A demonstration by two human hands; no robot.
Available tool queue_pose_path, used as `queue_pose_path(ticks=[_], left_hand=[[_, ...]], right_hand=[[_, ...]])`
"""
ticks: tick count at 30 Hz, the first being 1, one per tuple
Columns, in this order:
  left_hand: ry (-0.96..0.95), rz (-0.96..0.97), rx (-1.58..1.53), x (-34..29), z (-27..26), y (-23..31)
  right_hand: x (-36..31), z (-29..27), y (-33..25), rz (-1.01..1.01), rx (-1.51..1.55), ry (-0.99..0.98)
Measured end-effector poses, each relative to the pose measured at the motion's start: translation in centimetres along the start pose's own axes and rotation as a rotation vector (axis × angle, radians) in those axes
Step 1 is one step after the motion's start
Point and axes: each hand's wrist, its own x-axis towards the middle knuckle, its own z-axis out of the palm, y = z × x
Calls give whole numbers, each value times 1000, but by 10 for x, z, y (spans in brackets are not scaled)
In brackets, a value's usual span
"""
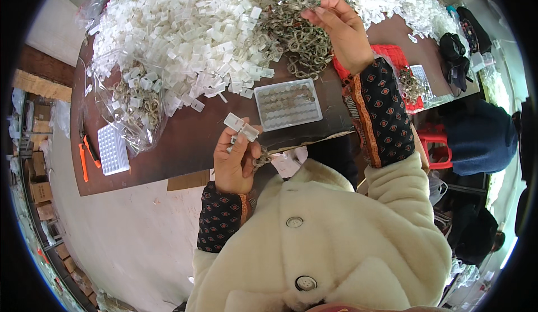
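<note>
My left hand (233, 169) is near the table's front edge, its fingers closed on a small white plastic case (234, 122) with its lid hinged open. A grey-green looped piece (261, 158) hangs beside that hand's fingers. My right hand (348, 34) reaches out over a tangled heap of grey-green loops (305, 45). Its thumb and fingertips are pinched together; whatever is between them is too small to make out. A clear tray (288, 104) with rows of small compartments lies on the table between my hands, some of them holding small dark pieces.
A large heap of white plastic cases (185, 37) covers the table's far side. To the left lie a clear bag (137, 96) of loops and cases, orange-handled cutters (88, 155) and a white dimpled tray (113, 149). Red cloth (397, 57) and a red stool (436, 146) are on the right.
</note>
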Motion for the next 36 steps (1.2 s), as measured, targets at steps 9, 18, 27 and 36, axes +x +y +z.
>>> queue_pose_path(ticks=[9, 18, 27, 36], left_hand=[[-150, 219, 100, 2, 49, 5], [-237, 114, 394, -10, 66, 3], [-95, 160, 215, -20, 58, -11], [16, 388, 415, -11, 67, -5]], right_hand=[[-102, 27, -44, 80, 78, -192], [-142, 51, -45, 148, 230, -236], [-157, 69, -44, 127, 204, -47], [-153, 88, -72, -205, -351, -75]])
